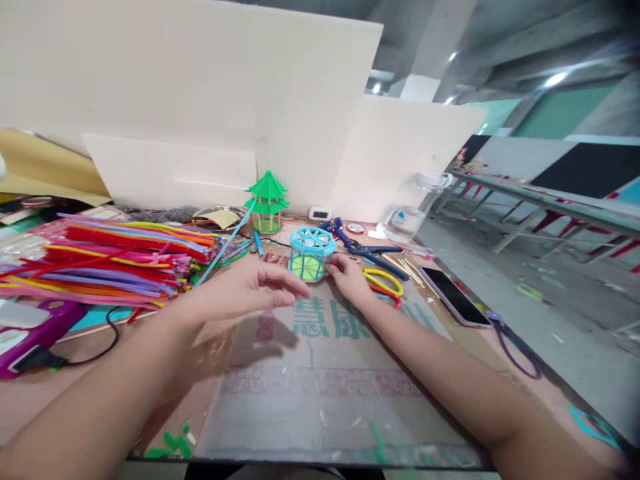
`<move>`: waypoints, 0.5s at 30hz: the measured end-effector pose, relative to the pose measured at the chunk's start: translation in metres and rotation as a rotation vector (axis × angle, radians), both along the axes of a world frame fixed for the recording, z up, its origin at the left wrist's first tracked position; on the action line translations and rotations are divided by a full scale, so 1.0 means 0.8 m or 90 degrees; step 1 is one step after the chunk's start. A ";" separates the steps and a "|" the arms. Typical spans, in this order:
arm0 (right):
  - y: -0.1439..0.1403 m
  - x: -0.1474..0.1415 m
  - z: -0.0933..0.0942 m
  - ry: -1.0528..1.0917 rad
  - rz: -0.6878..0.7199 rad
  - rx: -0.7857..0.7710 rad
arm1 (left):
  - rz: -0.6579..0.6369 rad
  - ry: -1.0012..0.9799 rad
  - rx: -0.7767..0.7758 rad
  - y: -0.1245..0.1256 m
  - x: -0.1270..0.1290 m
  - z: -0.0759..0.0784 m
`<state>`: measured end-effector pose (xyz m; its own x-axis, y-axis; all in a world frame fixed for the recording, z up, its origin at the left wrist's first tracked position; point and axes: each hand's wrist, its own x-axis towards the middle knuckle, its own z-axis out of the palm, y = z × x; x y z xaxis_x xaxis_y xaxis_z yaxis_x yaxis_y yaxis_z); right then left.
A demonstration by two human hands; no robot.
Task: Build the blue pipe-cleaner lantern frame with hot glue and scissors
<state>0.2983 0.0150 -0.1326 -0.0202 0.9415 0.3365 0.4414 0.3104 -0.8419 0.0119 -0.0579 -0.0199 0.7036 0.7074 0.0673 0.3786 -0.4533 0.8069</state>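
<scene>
Both forearms reach over the bench (320, 400) to a small blue lantern frame (312, 253), seemingly mostly built, right hand (350, 275) pinching its side, left hand (260, 287) loosely open, empty.

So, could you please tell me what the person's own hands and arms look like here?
Both forearms are bare, with no sleeves reaching into view. The left hand and the right hand wear no gloves, and no rings, watch or bracelet can be seen. The left fingers are slightly blurred, so fine detail there cannot be made out.
</scene>
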 end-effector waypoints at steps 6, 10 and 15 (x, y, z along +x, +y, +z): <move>-0.007 -0.009 0.003 -0.010 0.033 0.016 | 0.324 0.054 0.117 0.063 -0.018 -0.068; -0.021 -0.018 0.010 0.010 -0.015 0.063 | 0.341 0.145 0.160 0.076 -0.026 -0.091; -0.031 0.024 0.085 -0.008 -0.067 0.164 | 0.394 0.169 0.316 0.076 -0.017 -0.124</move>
